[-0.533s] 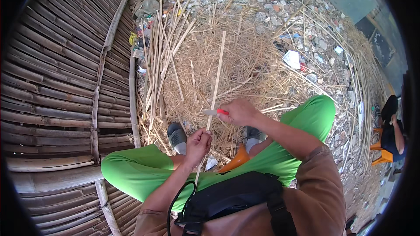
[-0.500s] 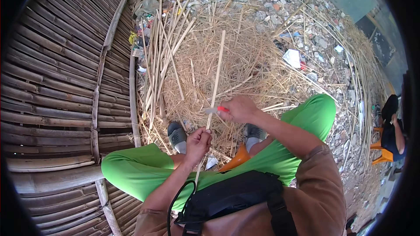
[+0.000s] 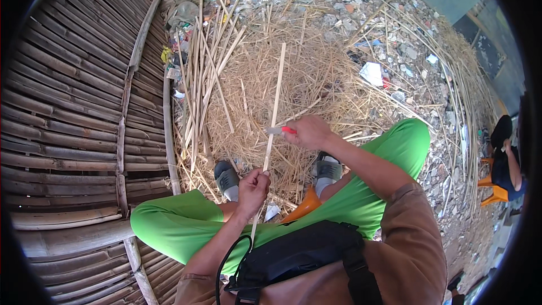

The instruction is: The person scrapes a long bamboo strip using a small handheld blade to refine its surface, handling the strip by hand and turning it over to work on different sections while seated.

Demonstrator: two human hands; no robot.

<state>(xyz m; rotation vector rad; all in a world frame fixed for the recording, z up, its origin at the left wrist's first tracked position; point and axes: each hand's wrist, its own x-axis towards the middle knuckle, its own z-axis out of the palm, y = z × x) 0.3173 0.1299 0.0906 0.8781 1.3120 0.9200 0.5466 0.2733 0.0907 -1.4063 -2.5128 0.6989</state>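
Observation:
A long, pale bamboo strip [image 3: 276,93] slants away from my lap over the shavings on the ground. My left hand [image 3: 253,191] is closed around its lower part, thumb on top. My right hand [image 3: 309,132] grips a small knife [image 3: 278,130] by its red handle. The knife's blade lies across the strip, a little above my left hand. Most of the handle is hidden inside my right fist. The strip's near end runs down over my green trousers toward a black bag at my waist.
Thin shavings [image 3: 282,73] cover the ground ahead. Several cut strips [image 3: 209,73] lie in a pile at the left, beside a bamboo slat wall [image 3: 68,113]. Rubble and litter spread right. Another person [image 3: 506,164] sits on an orange stool [image 3: 494,192] at the far right.
My right hand and the knife have moved slightly farther up the strip, away from my left hand. My left hand keeps its grip, while the view has shifted a little.

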